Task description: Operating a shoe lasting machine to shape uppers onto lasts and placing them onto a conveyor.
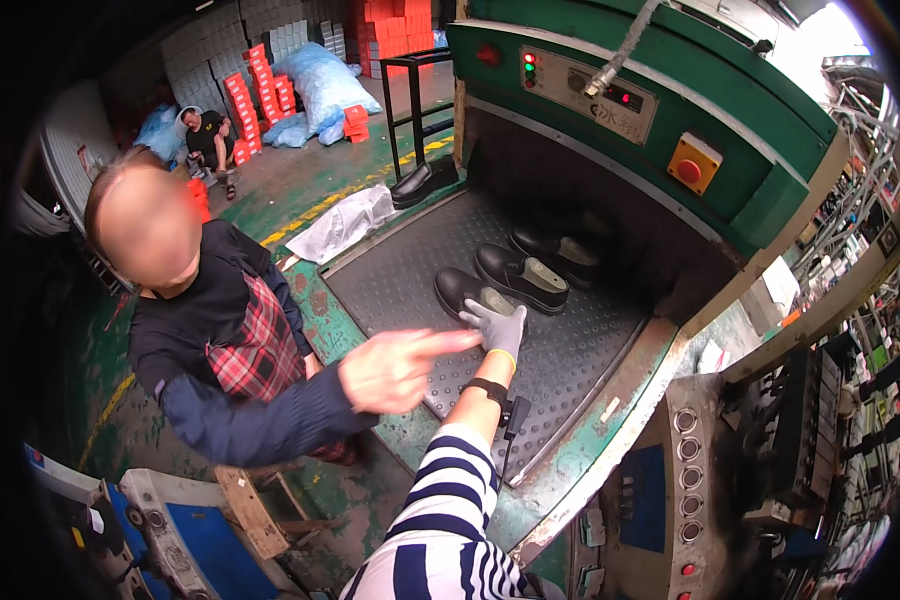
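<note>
My left hand (497,327), in a grey glove with a dark watch at the wrist and a striped sleeve behind it, reaches onto the dark studded belt (410,270) of a green machine. Its fingers rest on the heel end of the nearest black shoe (462,288), without a clear grip. Two more black shoes (522,276) (560,252) lie in a row behind that one, toward the machine's dark mouth. A co-worker's bare hand (398,370), coming out of a dark blue sleeve, points across just left of my wrist. My right hand is out of view.
The co-worker in a red plaid apron (250,345) stands close on the left. The green hood (760,130) carries a panel and an orange box with a red button (692,166). A button column (686,472) is at lower right. Another black shoe (422,183), a white bag (345,225) and red boxes (260,85) lie beyond.
</note>
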A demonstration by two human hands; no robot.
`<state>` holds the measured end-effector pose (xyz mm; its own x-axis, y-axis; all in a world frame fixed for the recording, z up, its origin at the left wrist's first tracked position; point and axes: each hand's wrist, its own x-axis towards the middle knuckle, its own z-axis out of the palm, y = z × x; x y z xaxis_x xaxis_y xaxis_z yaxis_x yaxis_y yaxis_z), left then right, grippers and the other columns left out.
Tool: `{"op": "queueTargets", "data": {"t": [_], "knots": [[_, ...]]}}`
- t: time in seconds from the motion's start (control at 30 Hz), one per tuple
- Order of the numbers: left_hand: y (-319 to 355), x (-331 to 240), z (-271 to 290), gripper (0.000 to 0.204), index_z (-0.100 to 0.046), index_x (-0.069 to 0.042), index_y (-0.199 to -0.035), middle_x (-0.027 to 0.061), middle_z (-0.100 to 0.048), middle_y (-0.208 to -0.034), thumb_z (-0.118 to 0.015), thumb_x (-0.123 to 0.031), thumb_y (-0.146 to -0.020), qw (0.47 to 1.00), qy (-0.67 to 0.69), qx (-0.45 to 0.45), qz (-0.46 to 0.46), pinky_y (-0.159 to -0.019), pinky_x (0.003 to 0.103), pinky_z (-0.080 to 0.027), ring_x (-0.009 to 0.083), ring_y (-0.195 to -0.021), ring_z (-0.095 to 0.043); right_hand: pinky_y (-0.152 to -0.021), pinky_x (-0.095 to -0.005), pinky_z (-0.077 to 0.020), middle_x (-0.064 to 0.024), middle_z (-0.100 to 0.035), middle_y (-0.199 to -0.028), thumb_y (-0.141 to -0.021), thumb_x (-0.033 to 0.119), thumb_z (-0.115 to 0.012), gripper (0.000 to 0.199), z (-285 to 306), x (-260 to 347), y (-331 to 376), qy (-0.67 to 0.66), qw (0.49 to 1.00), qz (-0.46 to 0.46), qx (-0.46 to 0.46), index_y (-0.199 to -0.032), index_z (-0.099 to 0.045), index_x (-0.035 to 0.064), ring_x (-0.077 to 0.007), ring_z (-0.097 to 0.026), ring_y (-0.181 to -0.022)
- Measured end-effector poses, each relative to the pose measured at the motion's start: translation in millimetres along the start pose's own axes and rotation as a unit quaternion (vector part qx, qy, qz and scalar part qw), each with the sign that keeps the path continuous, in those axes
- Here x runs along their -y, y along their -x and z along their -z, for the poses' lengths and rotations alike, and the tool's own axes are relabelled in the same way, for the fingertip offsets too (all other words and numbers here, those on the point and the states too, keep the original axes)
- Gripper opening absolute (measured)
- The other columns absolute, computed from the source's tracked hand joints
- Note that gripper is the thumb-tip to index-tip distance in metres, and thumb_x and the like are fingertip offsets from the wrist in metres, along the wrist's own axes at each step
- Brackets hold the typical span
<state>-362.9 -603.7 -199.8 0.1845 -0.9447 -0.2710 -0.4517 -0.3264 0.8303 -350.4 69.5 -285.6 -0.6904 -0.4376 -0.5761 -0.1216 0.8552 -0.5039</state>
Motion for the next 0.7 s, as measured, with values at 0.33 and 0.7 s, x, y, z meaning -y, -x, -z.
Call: {"op": "queueTargets", "data": {"t": [0.33,0.7], "knots": [[-45,31,6,0.087,-0.037,0.005,-0.135,0.0278,-0.044,-0.13,-0.072,-0.052,-0.08,0.986,-0.048,0.028,-0.155,-0.102,0.044,-0.043,0.0382,-0.12,-0.049,-0.095,-0.0464,-0.0486,-0.0186,-0.059,-0.128,-0.094,0.029,-0.053,0.034,2,-108,70,0.156,0.987,0.021,-0.015,-0.121,-0.064,0.0108,-0.0365,-0.06,-0.112],[193,153,-6,0.043,-0.051,0.003,-0.129,0.0224,-0.039,-0.148,-0.057,-0.009,-0.088,0.863,-0.024,0.201,-0.463,-0.118,0.044,-0.025,0.0343,-0.139,-0.035,-0.093,-0.0446,-0.0498,-0.0175,-0.067,-0.117,-0.089,0.046,-0.053,0.046,-36,-164,126,0.104,0.976,-0.178,0.073,-0.114,-0.069,0.0097,-0.0382,-0.063,-0.109]]}}
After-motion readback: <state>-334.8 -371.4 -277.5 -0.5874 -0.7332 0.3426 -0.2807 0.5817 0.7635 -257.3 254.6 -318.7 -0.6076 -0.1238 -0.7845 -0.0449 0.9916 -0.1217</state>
